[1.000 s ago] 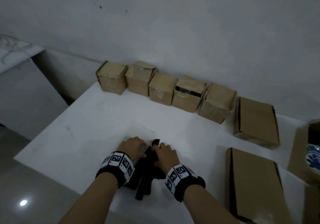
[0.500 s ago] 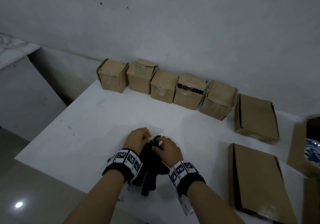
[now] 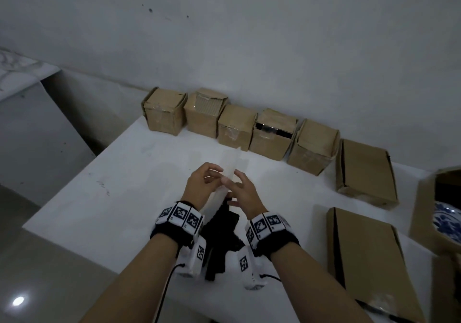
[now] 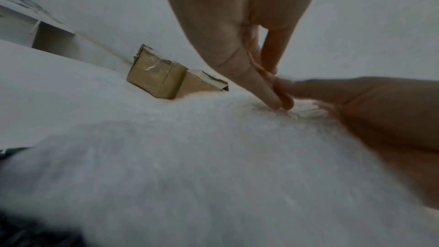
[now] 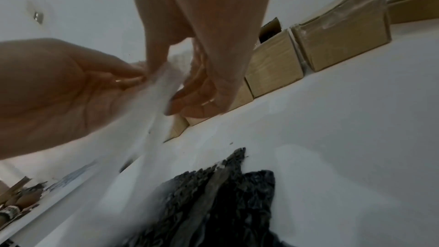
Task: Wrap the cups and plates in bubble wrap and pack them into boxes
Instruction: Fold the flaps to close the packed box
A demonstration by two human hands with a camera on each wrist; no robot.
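Observation:
Both hands hold a white, half-clear wrap sheet (image 3: 231, 161) up above the white table (image 3: 119, 198). My left hand (image 3: 214, 175) pinches its left edge, seen close in the left wrist view, where the left hand (image 4: 276, 103) meets the sheet (image 4: 190, 166). Just beside it my right hand (image 3: 230, 181) grips the sheet's right edge; in the right wrist view the right hand (image 5: 190, 99) curls round the sheet (image 5: 154, 100). A black crumpled bundle (image 3: 222, 235) lies on the table under my wrists. A blue-and-white plate (image 3: 447, 220) sits in an open box (image 3: 421, 213) at the far right.
Several small closed cardboard boxes (image 3: 234, 126) stand in a row along the back wall. Two flat cardboard boxes (image 3: 365, 170) (image 3: 366, 255) lie to the right. The table's left edge (image 3: 82, 173) drops to the floor.
Both hands have risen from the black bundle on the table and now hold a white sheet in the air. The bundle stays on the table.

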